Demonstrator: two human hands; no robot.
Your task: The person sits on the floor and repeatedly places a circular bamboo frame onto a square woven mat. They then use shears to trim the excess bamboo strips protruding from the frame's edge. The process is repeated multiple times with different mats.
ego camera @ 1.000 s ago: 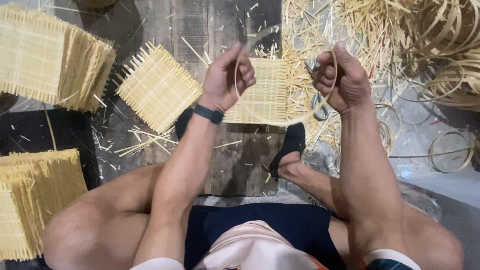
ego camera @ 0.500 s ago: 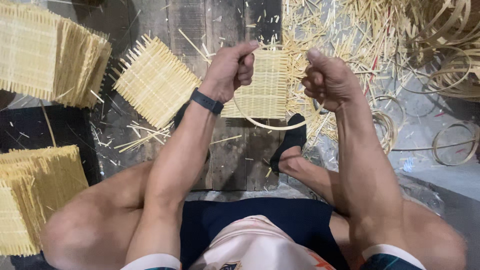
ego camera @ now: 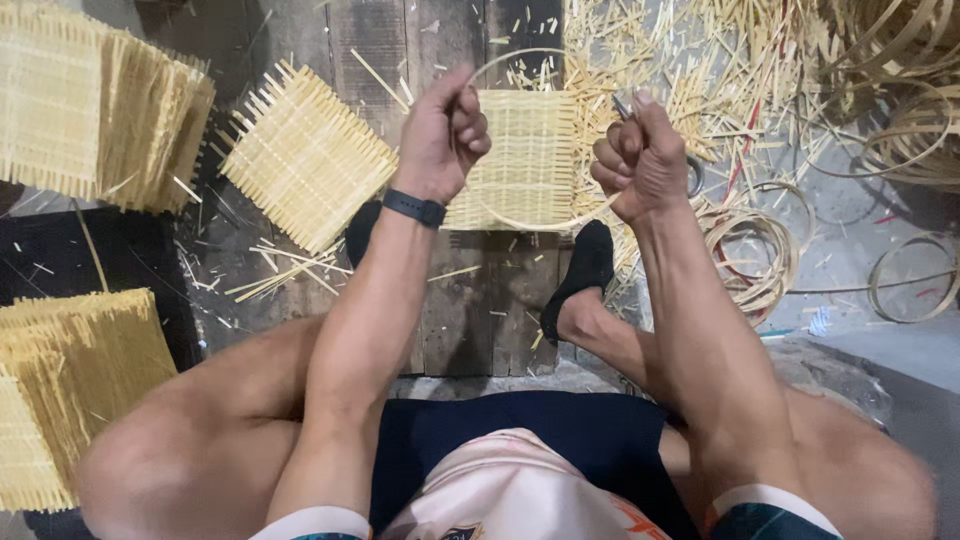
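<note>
Upper left: stacks of pale woven bamboo mats (ego camera: 95, 105) clear of work. Centre frame: left hand (ego camera: 440, 135) fisted tight round thin curved bamboo strip (ego camera: 520, 222). Right hand (ego camera: 640, 160) clenched on other end. Strip loops over square woven mat (ego camera: 525, 160). Bend evenly, grip firm, avoid kink.

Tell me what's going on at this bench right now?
A seated person bends a thin bamboo strip into a loop, left hand and right hand each closed on it. A woven bamboo mat lies beneath on the wooden boards, another mat to the left, with stacked mats and coiled hoops around.
</note>
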